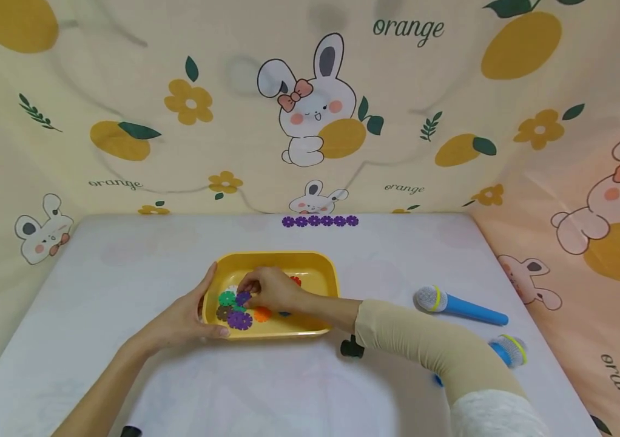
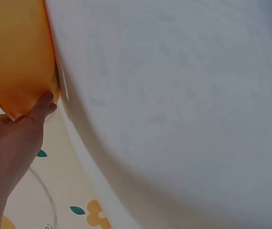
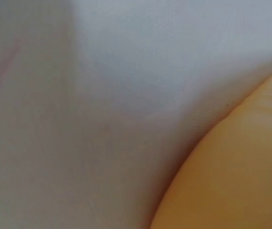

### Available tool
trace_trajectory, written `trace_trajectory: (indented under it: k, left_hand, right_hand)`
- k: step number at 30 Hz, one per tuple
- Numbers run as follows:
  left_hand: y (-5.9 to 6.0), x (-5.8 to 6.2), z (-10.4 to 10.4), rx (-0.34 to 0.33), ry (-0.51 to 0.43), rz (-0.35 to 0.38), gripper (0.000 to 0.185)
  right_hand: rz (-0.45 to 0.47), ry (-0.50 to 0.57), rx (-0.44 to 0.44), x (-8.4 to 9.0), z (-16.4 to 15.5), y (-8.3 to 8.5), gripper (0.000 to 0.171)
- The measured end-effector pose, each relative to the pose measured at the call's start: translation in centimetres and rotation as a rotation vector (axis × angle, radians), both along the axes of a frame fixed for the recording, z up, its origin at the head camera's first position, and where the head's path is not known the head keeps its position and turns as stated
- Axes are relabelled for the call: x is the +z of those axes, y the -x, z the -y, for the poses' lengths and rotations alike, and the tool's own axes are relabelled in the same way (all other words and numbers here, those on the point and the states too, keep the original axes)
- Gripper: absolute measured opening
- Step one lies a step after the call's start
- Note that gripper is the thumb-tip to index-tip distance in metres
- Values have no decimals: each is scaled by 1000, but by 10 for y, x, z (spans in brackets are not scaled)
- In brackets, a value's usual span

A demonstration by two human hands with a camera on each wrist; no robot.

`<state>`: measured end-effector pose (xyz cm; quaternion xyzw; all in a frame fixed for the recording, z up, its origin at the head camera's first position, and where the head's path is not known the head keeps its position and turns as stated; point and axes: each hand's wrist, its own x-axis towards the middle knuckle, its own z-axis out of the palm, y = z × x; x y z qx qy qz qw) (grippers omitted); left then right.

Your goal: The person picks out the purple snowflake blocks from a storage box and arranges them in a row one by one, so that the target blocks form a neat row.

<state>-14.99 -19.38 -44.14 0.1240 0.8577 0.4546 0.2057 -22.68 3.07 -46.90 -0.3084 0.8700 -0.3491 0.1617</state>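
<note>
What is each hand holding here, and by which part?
The left hand grips the yellow tray by its left rim. The right hand pinches a purple gear piece by its edge, inside the tray.

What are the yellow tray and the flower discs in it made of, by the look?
Yellow tray: likely moulded plastic, smooth and slightly glossy, with rounded corners and a uniform colour. Flower discs: probably hard plastic too, in flat saturated colours with crisp notched edges; too small to be sure. The right hand pinches a purple one.
</note>
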Motion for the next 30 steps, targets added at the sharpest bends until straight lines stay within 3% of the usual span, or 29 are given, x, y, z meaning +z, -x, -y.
trace_trajectory:
  k: [9,15,22,30]
  left_hand:
    - [1,-2,1,0,-1,-12,129]
    - [1,-2,0,-3,5,-22,129]
    - [0,-1,-1,0,17,-12,129]
    - [2,-2,-3,17,16,11,131]
  right_hand:
    - [-10,30,-4,1,-1,3,23]
    - [59,93,-38,5,-6,6,22]
    - [154,177,-106,28,-21,9,27]
    - [110,208,-193,50,-56,28,30]
